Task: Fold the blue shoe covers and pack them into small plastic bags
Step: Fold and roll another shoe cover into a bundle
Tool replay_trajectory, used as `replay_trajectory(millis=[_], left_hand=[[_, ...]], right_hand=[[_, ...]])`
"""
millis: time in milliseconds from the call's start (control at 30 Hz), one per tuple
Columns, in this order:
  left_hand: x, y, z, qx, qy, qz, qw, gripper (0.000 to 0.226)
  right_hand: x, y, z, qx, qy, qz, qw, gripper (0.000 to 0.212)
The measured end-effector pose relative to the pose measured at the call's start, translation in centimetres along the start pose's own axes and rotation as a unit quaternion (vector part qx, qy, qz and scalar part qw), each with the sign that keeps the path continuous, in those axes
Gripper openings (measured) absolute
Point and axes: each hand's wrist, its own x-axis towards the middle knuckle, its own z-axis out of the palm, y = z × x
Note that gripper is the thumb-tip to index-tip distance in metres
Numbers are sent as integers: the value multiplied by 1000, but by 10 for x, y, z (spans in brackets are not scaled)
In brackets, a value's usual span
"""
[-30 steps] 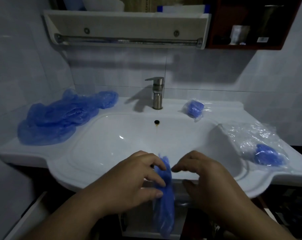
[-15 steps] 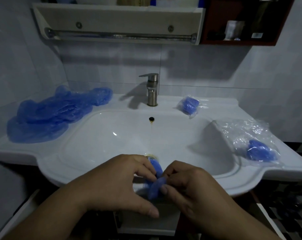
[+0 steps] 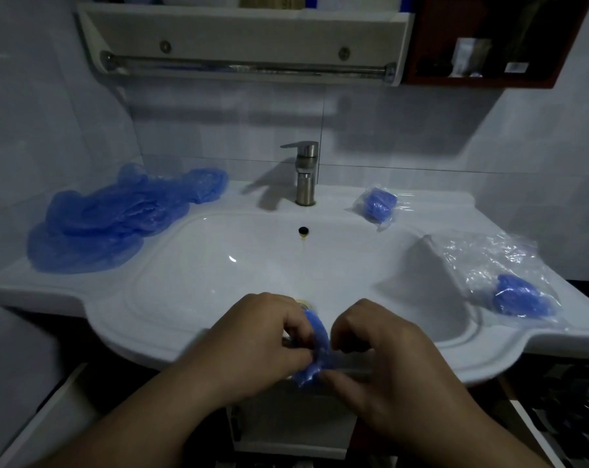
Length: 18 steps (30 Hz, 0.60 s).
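Over the sink's front rim, my left hand point(image 3: 252, 346) and my right hand point(image 3: 384, 359) pinch a small, bunched blue shoe cover point(image 3: 316, 349) between their fingertips. Most of it is hidden by my fingers. A heap of loose blue shoe covers point(image 3: 117, 217) lies on the left counter. One small clear plastic bag with a folded blue cover point(image 3: 377, 202) sits right of the tap. A pile of clear plastic bags point(image 3: 488, 261) lies on the right counter, with another bagged blue cover point(image 3: 519, 298) at its front.
The white sink point(image 3: 239, 265) fills the middle, with a steel tap point(image 3: 304, 173) at its back. A shelf with a towel rail point(image 3: 245, 67) hangs overhead, and a dark red cabinet point(image 3: 482, 42) hangs at the upper right. Tiled walls close in on the left and behind.
A second ago the cover hung long below my hands. Both hands have since drawn together and gathered it into a small bundle between the fingertips.
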Motion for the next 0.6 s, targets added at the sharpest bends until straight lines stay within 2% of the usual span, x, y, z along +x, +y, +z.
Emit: replay_trajectory(millis=[67, 133, 300, 367, 467, 533, 600], left_hand=[[0, 0, 2, -2, 10, -1, 1000, 8], [0, -2, 1, -7, 7, 6, 1000, 8], [-2, -5, -9, -11, -87, 40, 995, 14], [-3, -1, -13, -40, -108, 16, 993, 26], [-2, 0, -12, -44, -71, -20, 996, 57], [-1, 0, -8, -35, -42, -34, 998, 51], [0, 2, -3, -31, -5, -50, 998, 25]], right_hand=[[1, 0, -2, 3, -42, -25, 999, 21], [2, 4, -2, -1, -69, -23, 997, 26], [3, 9, -1, -15, -74, -4, 997, 9], [4, 7, -1, -8, -74, 16, 997, 9], [5, 1, 1, -12, -52, 56, 997, 16], [7, -3, 2, -22, -37, 94, 995, 18], [10, -6, 2, -21, -21, 125, 992, 20]])
